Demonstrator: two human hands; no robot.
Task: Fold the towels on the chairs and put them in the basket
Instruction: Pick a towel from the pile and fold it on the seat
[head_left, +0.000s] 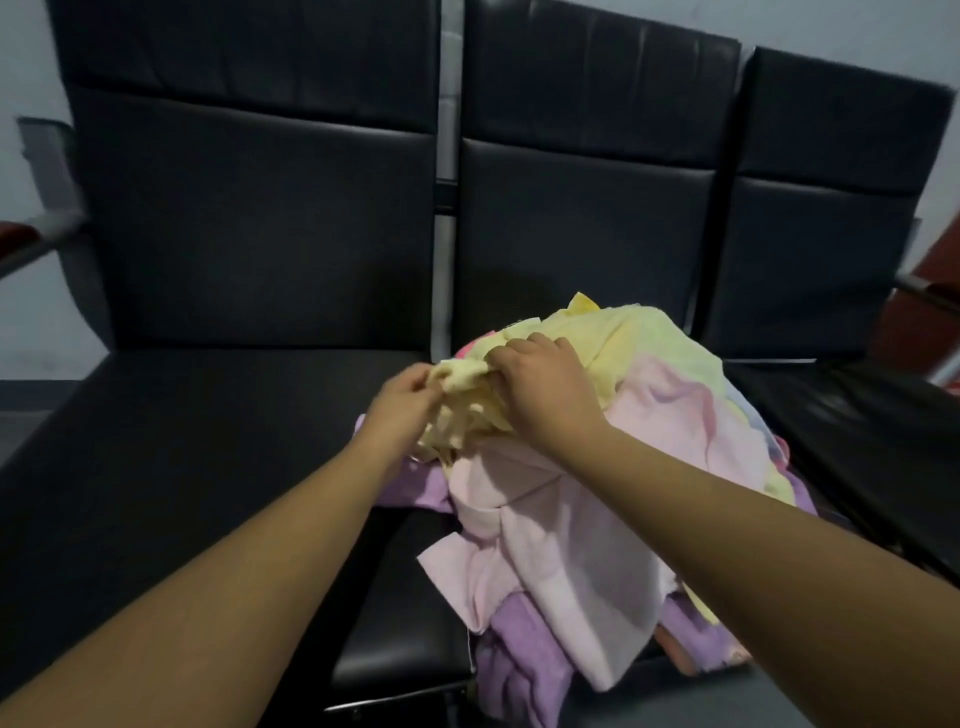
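A heap of towels (571, 519) in pink, purple and yellow lies on the middle black chair seat. On top is a crumpled pale yellow towel (462, 410). My left hand (402, 402) pinches its left edge. My right hand (540, 389) grips the same towel from above, fingers curled into the cloth. A second yellow-green towel (644, 343) lies behind my right hand. A light pink towel (550, 545) hangs over the seat's front edge, with a purple one (519, 660) under it. No basket is in view.
Three black padded chairs stand in a row against a pale wall. The left seat (208, 441) has nothing on it. The right seat (872, 426) is partly in view. A metal armrest (36, 234) is at the far left.
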